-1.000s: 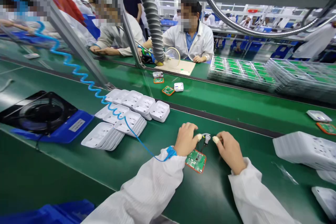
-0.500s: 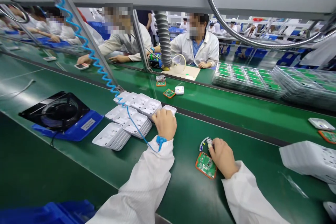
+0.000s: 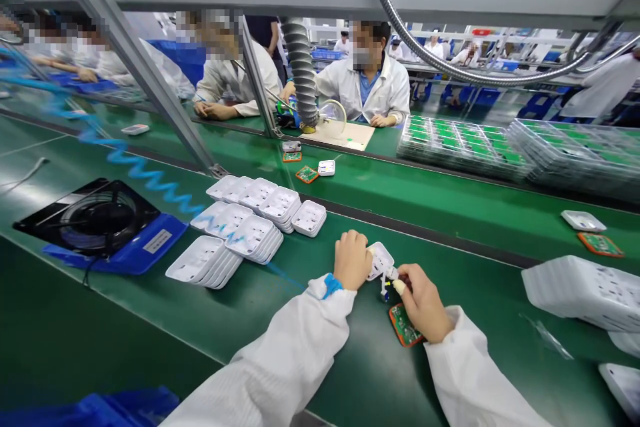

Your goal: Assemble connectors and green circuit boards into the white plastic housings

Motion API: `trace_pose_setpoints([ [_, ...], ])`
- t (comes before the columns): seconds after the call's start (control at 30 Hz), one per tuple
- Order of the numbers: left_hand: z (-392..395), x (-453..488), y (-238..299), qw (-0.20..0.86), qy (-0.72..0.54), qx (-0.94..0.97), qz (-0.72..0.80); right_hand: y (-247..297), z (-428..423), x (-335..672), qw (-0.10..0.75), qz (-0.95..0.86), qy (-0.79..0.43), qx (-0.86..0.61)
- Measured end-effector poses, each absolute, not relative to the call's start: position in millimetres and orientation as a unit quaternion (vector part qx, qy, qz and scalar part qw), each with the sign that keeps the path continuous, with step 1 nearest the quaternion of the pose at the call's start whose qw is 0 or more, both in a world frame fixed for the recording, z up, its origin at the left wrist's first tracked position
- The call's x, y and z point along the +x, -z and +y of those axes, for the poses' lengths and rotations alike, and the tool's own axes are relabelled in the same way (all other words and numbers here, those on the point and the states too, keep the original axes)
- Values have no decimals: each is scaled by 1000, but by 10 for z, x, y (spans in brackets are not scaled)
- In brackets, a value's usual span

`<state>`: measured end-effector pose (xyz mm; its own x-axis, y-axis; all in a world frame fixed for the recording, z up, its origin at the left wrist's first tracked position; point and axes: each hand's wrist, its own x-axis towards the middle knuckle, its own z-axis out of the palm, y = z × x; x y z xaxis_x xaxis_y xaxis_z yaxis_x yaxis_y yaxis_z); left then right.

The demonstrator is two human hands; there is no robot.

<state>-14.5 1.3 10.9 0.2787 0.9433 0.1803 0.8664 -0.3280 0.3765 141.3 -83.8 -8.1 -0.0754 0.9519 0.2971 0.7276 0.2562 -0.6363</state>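
My left hand (image 3: pixel 352 259) is closed on a white plastic housing (image 3: pixel 380 259) just above the green belt, a blue wrist strap on its wrist. My right hand (image 3: pixel 424 301) pinches a small wired part (image 3: pixel 386 280) beside that housing. A green circuit board with an orange rim (image 3: pixel 403 327) is tilted under my right palm and joined to the part by thin wires. Both hands wear pale finger cots and white sleeves.
Stacks of white housings (image 3: pixel 250 217) lie left of my hands, and a black fan on a blue base (image 3: pixel 97 223) farther left. More white housings (image 3: pixel 585 287) sit at the right. Trays of green boards (image 3: pixel 460 140) and seated people in white coats are across the belt.
My left hand has come back from the stacks of housings with one white housing and brought it beside my right hand. The circuit board has tilted under my right hand.
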Motion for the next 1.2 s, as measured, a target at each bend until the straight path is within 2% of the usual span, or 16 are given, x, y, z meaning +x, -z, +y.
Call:
trace_pose_setpoints([
  [0.1, 53, -111, -47, 139, -157, 795, 569, 62, -837, 1345, 333, -725, -160, -581],
  [0.2, -86, -53, 7, 188, -192, 796, 543, 64, -825, 1353, 325, -722, -123, -598],
  [0.4, -251, -22, 48, 403, -286, 759, 424, 59, -786, 1486, 287, -714, -41, -637],
  [0.63, -237, -36, 30, 529, -258, 711, 385, 62, -783, 1505, 262, -741, -24, -618],
  [0.73, -242, -33, 19, 541, -268, 689, 401, 32, -781, 1490, 272, -754, -58, -596],
  [0.9, -264, -26, -32, 519, -325, 681, 401, -16, -731, 1548, 371, -677, -141, -620],
  [1.0, -299, -18, -75, 501, -324, 699, 395, -33, -710, 1574, 348, -677, -237, -604],
  [1.07, -310, -11, -77, 487, -328, 700, 407, -46, -713, 1558, 343, -684, -214, -607],
  [1.2, -278, 0, 6, 469, -350, 667, 461, -72, -751, 1455, 350, -699, -77, -619],
])
